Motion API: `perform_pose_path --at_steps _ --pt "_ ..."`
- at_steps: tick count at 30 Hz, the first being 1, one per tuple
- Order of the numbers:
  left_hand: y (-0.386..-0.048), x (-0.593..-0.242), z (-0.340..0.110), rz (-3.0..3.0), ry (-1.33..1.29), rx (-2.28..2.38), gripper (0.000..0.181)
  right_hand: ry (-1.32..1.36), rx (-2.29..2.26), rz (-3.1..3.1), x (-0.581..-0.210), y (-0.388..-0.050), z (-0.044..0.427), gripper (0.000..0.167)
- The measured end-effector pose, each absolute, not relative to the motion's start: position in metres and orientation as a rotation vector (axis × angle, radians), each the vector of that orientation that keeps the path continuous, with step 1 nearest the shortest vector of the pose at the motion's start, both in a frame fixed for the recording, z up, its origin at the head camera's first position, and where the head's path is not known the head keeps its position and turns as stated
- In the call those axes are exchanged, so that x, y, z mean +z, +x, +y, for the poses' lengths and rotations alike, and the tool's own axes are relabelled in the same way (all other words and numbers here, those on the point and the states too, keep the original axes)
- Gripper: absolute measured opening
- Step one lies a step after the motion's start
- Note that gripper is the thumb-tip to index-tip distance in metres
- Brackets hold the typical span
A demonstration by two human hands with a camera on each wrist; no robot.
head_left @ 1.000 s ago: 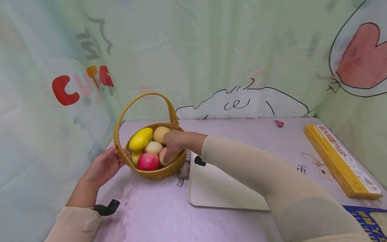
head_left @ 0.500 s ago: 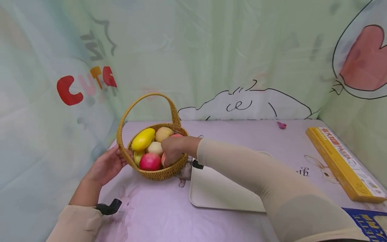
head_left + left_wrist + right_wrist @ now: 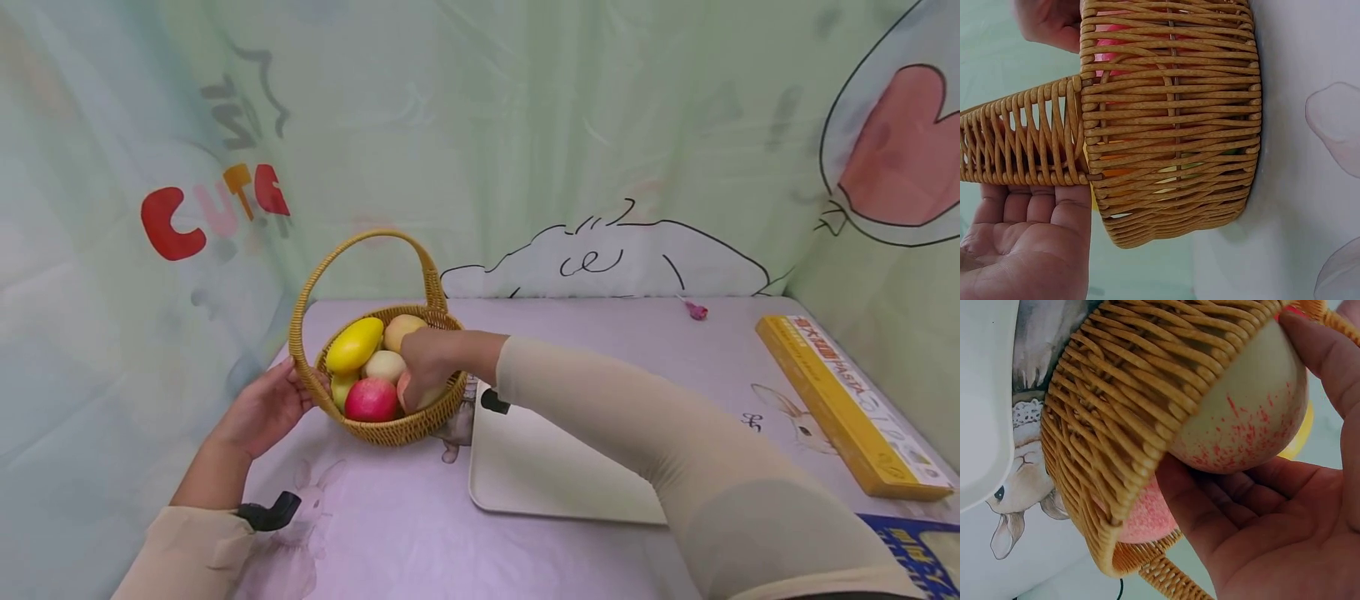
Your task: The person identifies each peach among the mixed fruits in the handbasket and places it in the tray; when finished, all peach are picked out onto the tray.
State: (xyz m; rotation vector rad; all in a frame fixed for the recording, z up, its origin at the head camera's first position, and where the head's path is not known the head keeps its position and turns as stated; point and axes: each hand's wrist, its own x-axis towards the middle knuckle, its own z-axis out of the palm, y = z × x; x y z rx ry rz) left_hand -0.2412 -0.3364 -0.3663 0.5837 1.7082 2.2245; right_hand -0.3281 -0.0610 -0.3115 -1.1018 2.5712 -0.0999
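Currently my head feed puts the wicker basket [image 3: 401, 431] left of centre in the frame, upright on the lilac cloth [image 3: 390, 517], its tall handle [image 3: 297, 333] arching above. Left hand [image 3: 266, 408]: I note fingers hooked behind the foot of the handle at the basket's left side; my left wrist feed shows the palm facing the camera and the finger ends hidden by the weave.

Right hand [image 3: 435, 362]: gripping a peach [image 3: 1241, 412], pale with red flecks, inside the basket's right side. From the right wrist feed I see the thumb on one side of it, the fingers along the other and underneath. The peach stands partly above the rim; its lower part is behind the wicker, so I cannot tell whether it rests on anything.

Basket contents, head feed: yellow fruit [image 3: 355, 344] at upper left, peach-toned fruit [image 3: 403, 331] toward the back, cream fruit [image 3: 386, 367] in the middle, red fruit [image 3: 371, 400] at the front, and a green one [image 3: 343, 389] mostly covered beneath the yellow.

Surroundings: I log a white tray [image 3: 551, 475] at lower centre, partly under the right sleeve [image 3: 622, 417]; a yellow pasta box [image 3: 847, 408] at right; a blue packet [image 3: 911, 542], cut off at lower right; and a small pink flower [image 3: 697, 312] near the table's back edge.
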Motion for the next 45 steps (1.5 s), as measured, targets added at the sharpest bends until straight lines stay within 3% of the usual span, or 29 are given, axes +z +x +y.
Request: perform_pose_path --at_steps 27,34,45 --pt "-0.243 -0.363 -0.340 1.563 0.594 2.241 0.040 -1.132 -0.529 2.523 -0.281 -0.330 -0.010 0.029" --pt "-0.244 -0.364 -0.340 1.574 0.613 2.232 0.042 -1.104 -0.642 2.529 -0.285 -0.331 0.006 0.041" --pt "-0.242 -0.367 -0.340 1.587 0.587 2.233 0.041 -0.942 -0.886 2.514 -0.292 -0.332 0.041 0.045"
